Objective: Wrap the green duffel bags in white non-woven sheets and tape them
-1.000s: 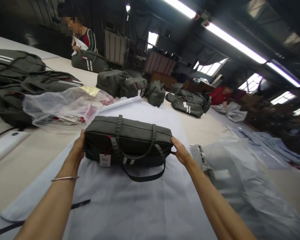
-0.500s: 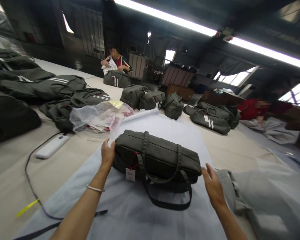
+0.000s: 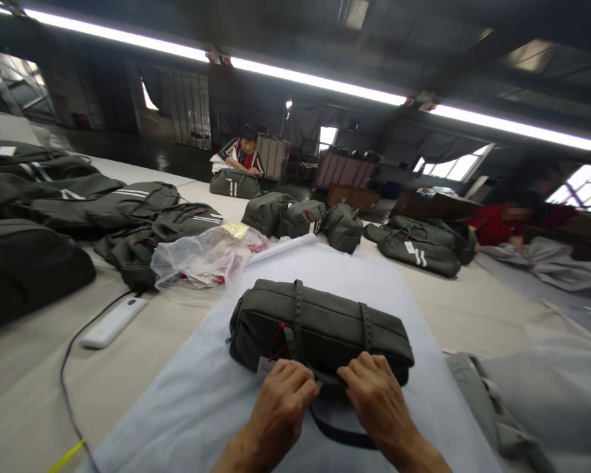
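A dark grey-green duffel bag [image 3: 335, 322] lies lengthwise on a pale blue sheet [image 3: 192, 401] in front of me. It has two webbing handles, a red cord and a white tag [image 3: 264, 368]. My left hand [image 3: 285, 394] is closed at the bag's front, partly covering the tag, with its fingers pinched on the handle. Close beside it, my right hand [image 3: 374, 387] is closed on the same handle [image 3: 329, 377], knuckles up. Below them a dark strap [image 3: 342, 435] hangs in a loop, running behind my right hand. The fingertips of both hands are largely hidden.
To the left lie several similar bags [image 3: 103, 203], a clear plastic bag of tags [image 3: 201, 256] and a white power bank [image 3: 113, 322] with a cable. More bags [image 3: 303, 218] stand behind. Grey fabric under plastic [image 3: 492, 401] is at right. Two co-workers [image 3: 246, 154] sit farther off.
Both hands have left the bag's two ends and come together at its front, closing on the handle. The view has tilted up a little. The far co-worker has bent over a bag.
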